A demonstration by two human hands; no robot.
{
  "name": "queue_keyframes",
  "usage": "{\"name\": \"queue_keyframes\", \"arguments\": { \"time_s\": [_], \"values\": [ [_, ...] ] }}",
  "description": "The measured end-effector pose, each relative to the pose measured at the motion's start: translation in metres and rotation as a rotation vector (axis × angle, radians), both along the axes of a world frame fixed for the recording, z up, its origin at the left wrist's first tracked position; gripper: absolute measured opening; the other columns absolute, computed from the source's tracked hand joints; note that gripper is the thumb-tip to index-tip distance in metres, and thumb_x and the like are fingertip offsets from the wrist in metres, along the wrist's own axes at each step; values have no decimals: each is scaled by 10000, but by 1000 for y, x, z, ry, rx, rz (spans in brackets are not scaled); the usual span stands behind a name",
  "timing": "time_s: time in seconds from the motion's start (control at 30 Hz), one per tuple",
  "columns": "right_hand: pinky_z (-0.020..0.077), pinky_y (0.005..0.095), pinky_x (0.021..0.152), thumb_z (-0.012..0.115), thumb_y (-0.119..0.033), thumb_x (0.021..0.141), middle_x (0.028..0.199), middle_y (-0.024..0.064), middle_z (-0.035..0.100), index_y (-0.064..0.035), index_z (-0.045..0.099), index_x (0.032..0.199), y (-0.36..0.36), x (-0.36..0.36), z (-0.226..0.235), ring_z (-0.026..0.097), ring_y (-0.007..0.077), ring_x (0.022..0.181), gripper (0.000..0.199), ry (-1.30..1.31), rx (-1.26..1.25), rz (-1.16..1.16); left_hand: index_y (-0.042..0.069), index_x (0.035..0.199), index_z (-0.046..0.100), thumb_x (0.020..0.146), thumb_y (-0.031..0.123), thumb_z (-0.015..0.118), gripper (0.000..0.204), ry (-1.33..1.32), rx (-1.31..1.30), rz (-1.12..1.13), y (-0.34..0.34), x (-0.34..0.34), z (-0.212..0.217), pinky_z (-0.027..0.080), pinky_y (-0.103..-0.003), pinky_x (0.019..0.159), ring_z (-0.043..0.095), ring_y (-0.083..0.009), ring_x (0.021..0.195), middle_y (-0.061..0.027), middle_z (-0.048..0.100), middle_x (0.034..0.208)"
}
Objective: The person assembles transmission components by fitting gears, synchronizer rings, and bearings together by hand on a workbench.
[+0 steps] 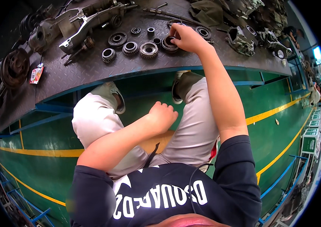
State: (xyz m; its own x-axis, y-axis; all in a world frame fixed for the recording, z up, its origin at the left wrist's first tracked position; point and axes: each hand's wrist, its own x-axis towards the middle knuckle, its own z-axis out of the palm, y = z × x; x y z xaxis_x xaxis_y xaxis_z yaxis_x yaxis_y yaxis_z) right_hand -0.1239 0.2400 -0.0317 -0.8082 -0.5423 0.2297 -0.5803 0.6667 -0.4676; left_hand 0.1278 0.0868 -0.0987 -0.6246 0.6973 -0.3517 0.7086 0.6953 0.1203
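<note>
The dark steel gear point(169, 43) sits at the end of a row of gears point(130, 48) on the grey tread-plate bench point(92, 70). It looks heavy, rigid and probably oily, best gripped around its toothed rim. The right hand point(186, 38) has its fingers point(173, 38) curled down onto that gear. The left hand point(163, 116) rests loosely closed, empty, above the lap.

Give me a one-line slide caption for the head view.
Seated person's right hand grips a gear on the metal workbench; left hand rests closed over the lap.
</note>
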Motion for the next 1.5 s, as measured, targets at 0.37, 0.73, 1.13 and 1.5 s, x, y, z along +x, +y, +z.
{"name": "queue_keyframes", "arguments": {
  "time_s": [0.37, 0.73, 1.13, 1.5],
  "values": [
    [599, 373, 883, 737, -51, 888, 1046, 181, 794, -23, 790, 1108, 4, -21, -11, 769, 305, 941, 228, -8, 16, -54, 96, 1202, 693, 831, 275, 835, 435, 0, 18, 0, 0, 1, 4, 524, -422, 870, 697, -296, 1039, -112, 705, 1073],
    [596, 381, 903, 751, -68, 894, 1045, 181, 788, -29, 800, 1121, 1, -15, -10, 763, 333, 964, 235, 50, 60, 34, 96, 1224, 685, 841, 272, 826, 445, -23, 3, 4, 1, 1, 0, 517, -434, 892, 695, -303, 1059, -122, 704, 1102],
    [590, 374, 969, 787, -39, 876, 1145, 162, 790, -36, 769, 1240, 5, 0, 0, 757, 284, 1049, 365, -9, -7, 40, 102, 1201, 690, 836, 283, 834, 431, -5, 10, 7, 0, 2, -1, 511, -428, 871, 694, -296, 1047, -118, 704, 1093],
    [591, 374, 974, 795, -13, 860, 1148, 166, 791, -45, 750, 1280, 0, 9, 4, 760, 287, 1029, 424, -56, 119, 132, 99, 1195, 694, 832, 277, 828, 426, -6, 9, 8, 3, 1, -3, 510, -420, 862, 695, -291, 1039, -114, 705, 1089]
  ]
}}
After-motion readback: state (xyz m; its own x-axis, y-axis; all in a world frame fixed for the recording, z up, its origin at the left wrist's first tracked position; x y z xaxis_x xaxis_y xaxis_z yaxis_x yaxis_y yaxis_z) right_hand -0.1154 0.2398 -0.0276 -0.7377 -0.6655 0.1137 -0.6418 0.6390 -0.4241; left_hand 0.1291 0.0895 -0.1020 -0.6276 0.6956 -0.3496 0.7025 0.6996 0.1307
